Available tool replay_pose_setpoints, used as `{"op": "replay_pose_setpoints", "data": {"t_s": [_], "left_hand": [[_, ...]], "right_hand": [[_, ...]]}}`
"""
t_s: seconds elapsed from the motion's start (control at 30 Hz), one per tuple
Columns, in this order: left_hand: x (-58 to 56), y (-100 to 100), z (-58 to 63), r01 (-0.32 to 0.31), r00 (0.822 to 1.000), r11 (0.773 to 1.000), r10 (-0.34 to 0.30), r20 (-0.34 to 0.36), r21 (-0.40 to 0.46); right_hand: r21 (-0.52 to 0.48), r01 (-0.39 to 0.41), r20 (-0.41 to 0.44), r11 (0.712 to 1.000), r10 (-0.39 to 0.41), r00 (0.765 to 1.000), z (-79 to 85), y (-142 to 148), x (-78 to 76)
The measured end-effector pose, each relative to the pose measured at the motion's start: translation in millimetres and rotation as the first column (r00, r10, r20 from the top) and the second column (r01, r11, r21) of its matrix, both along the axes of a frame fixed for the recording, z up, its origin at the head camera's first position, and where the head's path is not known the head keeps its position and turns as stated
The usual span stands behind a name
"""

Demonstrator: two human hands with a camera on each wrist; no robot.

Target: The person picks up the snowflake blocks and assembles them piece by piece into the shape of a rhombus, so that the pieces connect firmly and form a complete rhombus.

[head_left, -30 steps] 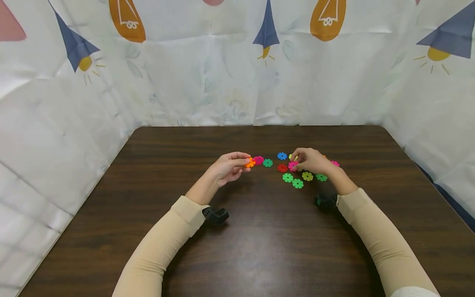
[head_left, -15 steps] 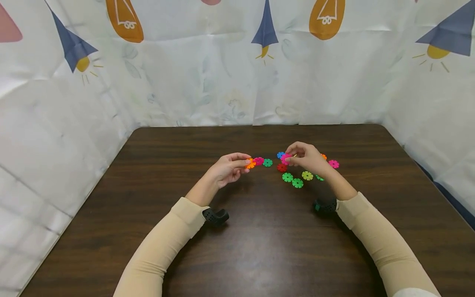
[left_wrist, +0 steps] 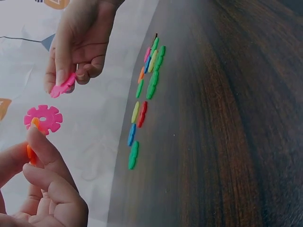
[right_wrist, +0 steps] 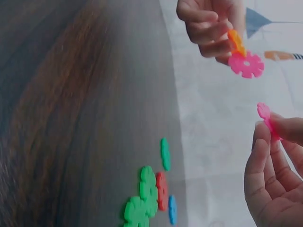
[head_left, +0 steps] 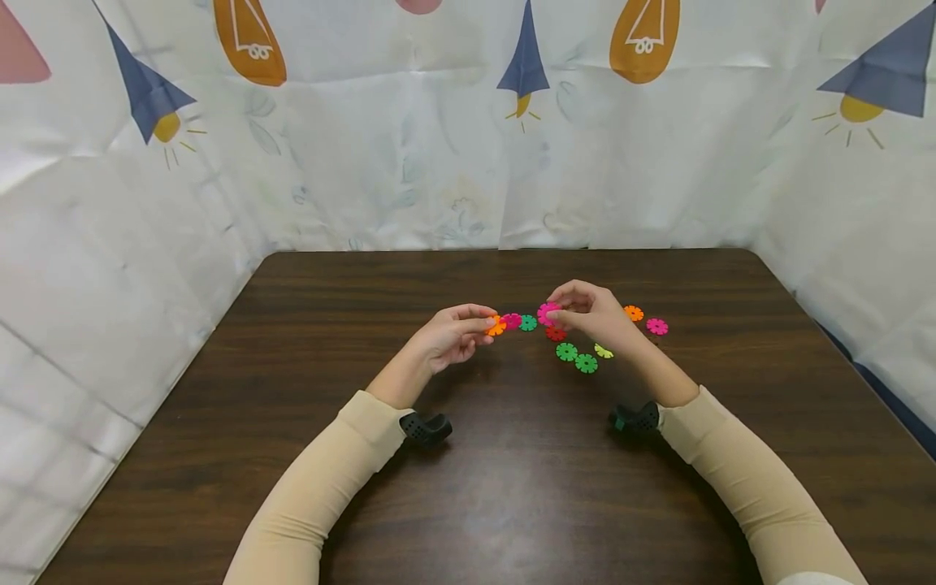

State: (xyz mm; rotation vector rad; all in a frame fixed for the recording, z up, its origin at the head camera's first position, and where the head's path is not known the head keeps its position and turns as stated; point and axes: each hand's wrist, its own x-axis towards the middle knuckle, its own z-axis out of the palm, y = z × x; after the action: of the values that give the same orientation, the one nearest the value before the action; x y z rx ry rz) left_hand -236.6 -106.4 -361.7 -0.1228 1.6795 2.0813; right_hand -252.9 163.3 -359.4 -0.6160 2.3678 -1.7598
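Two beige sleeves (head_left: 314, 487) come nearest, each with a dark device (head_left: 426, 429) at the wrist, over a brown table (head_left: 504, 520). Beyond them a pair of green discs (head_left: 587, 363) lies flat and close together, with a yellow disc (head_left: 604, 351) to their right and a red disc (head_left: 556, 334) just behind. Above the tabletop, the left hand (head_left: 453, 337) pinches an orange disc (head_left: 496, 326) from which a pink disc (head_left: 512, 322) juts crosswise, apparently slotted in; gripping only the orange one seems meant to leave the pink rim bare. The right hand (head_left: 592, 313) pinches a single pink disc (head_left: 547, 314) by its edge, likely to keep the notches facing the left hand exposed; a gap separates it from the joined pair. Farther right lies a loose orange disc (head_left: 633, 313), and a patterned curtain (head_left: 439, 162) hangs behind everything
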Motion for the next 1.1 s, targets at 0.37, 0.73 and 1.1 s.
{"op": "replay_pose_setpoints", "data": {"t_s": [0.37,0.73,1.1], "left_hand": [[0.5,2.0,-2.3,0.027,1.0,1.0,-0.028,-0.007,-0.013],[1.9,4.6,-3.0,0.035,0.999,0.998,-0.036,-0.021,-0.044],[1.8,6.8,-3.6,0.037,0.999,0.999,-0.037,-0.023,-0.021]], "right_hand": [[-0.06,-0.015,0.03,0.998,0.016,0.999,-2.3,-9.8,8.1],[-0.116,0.021,0.109,0.993,-0.008,0.994,-6.8,-16.5,9.8],[-0.186,0.04,0.199,0.982,-0.002,0.98,-12.6,-18.9,7.9]]}}
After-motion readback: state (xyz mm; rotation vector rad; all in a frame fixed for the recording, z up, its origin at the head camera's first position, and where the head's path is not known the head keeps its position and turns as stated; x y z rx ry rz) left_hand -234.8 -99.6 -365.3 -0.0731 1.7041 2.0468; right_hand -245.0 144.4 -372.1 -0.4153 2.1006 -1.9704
